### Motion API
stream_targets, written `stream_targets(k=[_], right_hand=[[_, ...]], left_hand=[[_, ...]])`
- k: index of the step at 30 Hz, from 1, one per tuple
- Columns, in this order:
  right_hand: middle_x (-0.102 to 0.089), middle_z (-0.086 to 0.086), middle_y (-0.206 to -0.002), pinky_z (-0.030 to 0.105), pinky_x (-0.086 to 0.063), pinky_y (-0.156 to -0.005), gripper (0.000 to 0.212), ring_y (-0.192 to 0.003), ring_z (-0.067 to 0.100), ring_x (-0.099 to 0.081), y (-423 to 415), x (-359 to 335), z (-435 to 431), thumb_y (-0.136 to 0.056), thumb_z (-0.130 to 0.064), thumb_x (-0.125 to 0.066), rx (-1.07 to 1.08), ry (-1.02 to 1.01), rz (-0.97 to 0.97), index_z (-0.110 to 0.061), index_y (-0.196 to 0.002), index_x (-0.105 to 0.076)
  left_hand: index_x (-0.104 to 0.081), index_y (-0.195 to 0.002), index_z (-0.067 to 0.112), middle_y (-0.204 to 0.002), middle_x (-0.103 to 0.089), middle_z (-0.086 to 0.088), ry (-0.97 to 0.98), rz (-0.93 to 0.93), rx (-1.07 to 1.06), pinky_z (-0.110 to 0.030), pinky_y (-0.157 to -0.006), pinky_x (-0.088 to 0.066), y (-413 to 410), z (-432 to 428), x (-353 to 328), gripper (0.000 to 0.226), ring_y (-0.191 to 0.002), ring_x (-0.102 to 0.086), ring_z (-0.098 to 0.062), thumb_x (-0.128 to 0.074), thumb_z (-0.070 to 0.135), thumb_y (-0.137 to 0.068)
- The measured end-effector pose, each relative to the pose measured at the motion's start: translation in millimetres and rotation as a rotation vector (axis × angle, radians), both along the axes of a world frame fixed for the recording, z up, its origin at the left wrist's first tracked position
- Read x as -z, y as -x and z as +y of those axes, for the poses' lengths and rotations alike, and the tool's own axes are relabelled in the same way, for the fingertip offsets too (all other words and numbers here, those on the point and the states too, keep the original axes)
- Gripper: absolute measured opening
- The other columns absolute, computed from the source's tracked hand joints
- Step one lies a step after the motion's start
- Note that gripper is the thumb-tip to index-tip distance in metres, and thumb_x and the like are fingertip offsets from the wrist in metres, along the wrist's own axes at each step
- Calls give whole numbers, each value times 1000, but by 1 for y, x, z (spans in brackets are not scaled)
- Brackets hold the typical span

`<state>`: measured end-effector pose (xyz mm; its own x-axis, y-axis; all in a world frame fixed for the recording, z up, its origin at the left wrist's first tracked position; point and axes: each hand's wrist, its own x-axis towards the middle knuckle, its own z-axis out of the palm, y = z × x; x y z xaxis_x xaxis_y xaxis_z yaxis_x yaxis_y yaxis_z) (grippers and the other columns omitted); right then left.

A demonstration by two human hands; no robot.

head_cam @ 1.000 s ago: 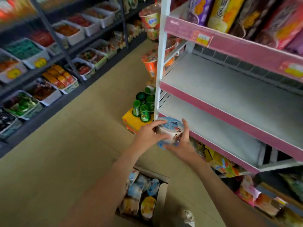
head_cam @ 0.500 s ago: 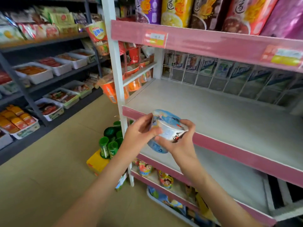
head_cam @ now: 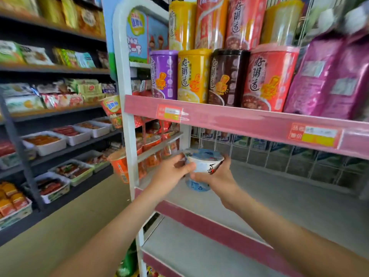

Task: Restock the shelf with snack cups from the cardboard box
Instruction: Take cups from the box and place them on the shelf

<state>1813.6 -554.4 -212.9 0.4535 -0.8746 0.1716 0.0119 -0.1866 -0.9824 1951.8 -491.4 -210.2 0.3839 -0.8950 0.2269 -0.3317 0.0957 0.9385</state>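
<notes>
Snack cup [head_cam: 203, 163] above grey pink-edged shelf [head_cam: 289, 200], stocked dark racks [head_cam: 79, 147] at left.

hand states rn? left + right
Left hand: holding the snack cup, fingers curled round its left side.
Right hand: holding the same cup from the right.

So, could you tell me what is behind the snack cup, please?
Behind the snack cup stands the wire back grid, blurred cartons beyond it. The cup hides the grid's lower left corner.
</notes>
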Motion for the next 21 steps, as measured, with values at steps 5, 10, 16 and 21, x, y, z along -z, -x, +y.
stream_targets(k=[5,10,16,21], right_hand=[[-58,-4,-99,13,-48,-61,74,-92,9,-60,-32,7,-47,-64,3,-82,-9,-4,5,-15,-114,-31],[-60,-5,-92,6,-46,-57,54,-73,-5,-56,-72,27,-81,-66,9,-79,44,39,-9,-19,-93,-43],[-49,0,-106,22,-40,-73,70,-92,13,-48,-101,31,-105,-68,-12,-84,168,95,187,-7,-120,-37],[-52,4,-112,24,-40,-68,67,-96,17,-49,-108,37,-123,-71,-15,-82,199,112,244,-6,-121,-39]], left_hand=[[-65,-95,26,-106,-69,2,4,-39,-70,-36,-94,-47,-25,-53,13,9,-100,-62,-16,-65,29,-87],[-52,-132,22,-125,-60,1,-46,-52,-92,-32,-98,-45,-55,-95,27,42,-114,-56,-18,-59,28,-91],[-38,-141,18,-140,-47,-5,-143,-122,-131,-31,-107,-35,-75,-125,36,47,-126,-46,-20,-46,33,-97],[-30,-144,15,-148,-37,-8,-166,-184,-156,-31,-107,-29,-70,-135,32,48,-134,-36,-24,-39,31,-100]])
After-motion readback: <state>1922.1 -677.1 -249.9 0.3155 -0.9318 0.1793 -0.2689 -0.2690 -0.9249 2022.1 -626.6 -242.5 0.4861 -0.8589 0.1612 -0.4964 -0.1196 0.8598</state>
